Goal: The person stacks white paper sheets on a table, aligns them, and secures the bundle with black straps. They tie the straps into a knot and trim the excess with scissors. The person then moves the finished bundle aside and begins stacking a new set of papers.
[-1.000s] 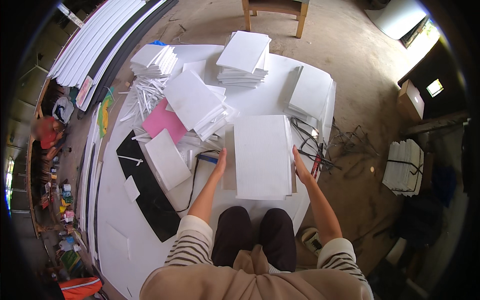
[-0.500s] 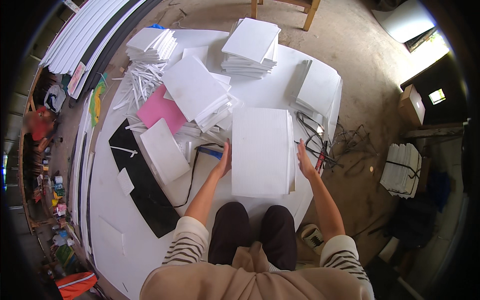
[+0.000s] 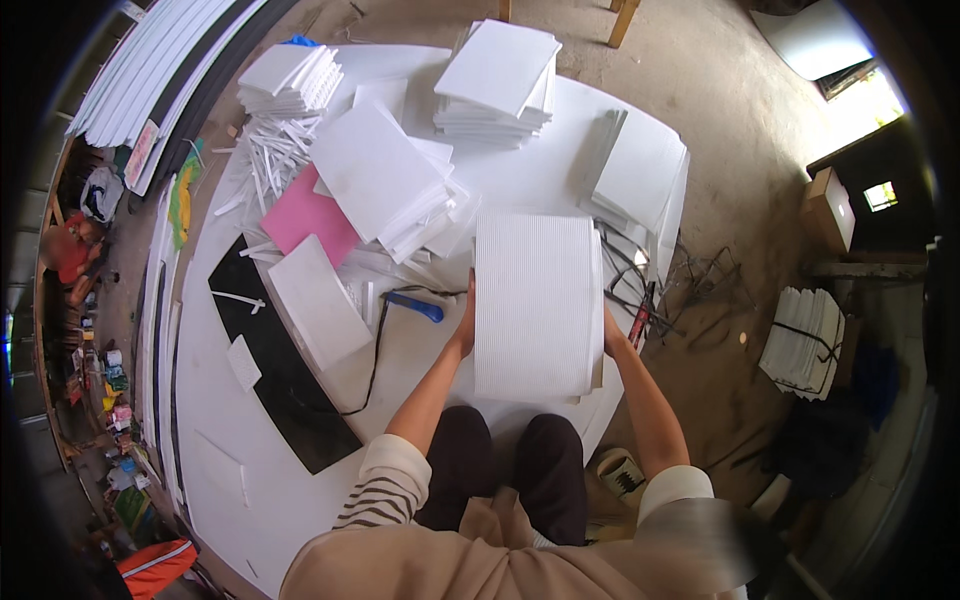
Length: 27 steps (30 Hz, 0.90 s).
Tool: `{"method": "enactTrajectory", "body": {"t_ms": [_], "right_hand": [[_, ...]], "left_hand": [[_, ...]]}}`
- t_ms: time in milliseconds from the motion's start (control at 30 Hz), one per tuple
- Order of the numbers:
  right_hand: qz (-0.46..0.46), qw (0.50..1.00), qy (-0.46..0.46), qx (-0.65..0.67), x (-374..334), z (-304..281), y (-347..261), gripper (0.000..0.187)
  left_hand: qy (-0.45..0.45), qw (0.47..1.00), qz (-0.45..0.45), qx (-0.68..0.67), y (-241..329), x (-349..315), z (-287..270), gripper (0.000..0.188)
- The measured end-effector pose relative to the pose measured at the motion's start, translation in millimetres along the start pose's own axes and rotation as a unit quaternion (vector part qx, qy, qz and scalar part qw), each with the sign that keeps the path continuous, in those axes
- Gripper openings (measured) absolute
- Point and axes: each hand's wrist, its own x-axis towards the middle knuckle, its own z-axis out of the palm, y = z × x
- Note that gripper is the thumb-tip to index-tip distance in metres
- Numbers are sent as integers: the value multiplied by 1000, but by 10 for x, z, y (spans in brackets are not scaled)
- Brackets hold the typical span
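Note:
A thick stack of white corrugated sheets [image 3: 537, 305] is in front of my knees, its ribbed side facing up. My left hand [image 3: 467, 322] presses along its left side, the fingers partly hidden behind it. On the opposite side my right hand [image 3: 612, 335] lies against the stack, most of its fingers out of sight. The two hands hold the stack between them. A blue-handled tool [image 3: 416, 306] with a black cord lies on the white table [image 3: 410, 365], left of the stack.
Further piles of white sheets [image 3: 495, 65] stand toward the back, beside loose white strips [image 3: 270, 150] and a pink sheet [image 3: 312, 215]. A black panel [image 3: 275, 365] lies at left. Dark cables [image 3: 690, 290] tangle at right. Far left, another person [image 3: 75, 250] sits.
My right hand has come in from beside the stack to touch its side. The stack now sits slightly further right, and my left hand has followed it.

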Motion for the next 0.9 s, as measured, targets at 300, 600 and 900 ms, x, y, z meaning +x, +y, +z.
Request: {"method": "enactTrajectory", "body": {"t_ms": [300, 600, 900], "right_hand": [[-59, 981, 122, -140, 293, -989, -1428, 63], [-113, 992, 30, 53, 1499, 54, -2968, 49], [-64, 974, 119, 181, 2387, 1052, -2732, 73]], "left_hand": [[216, 952, 152, 153, 2297, -311, -73, 41], [252, 860, 254, 362, 3826, 1636, -852, 43], [279, 847, 174, 418, 3367, 2531, -1059, 60]]}}
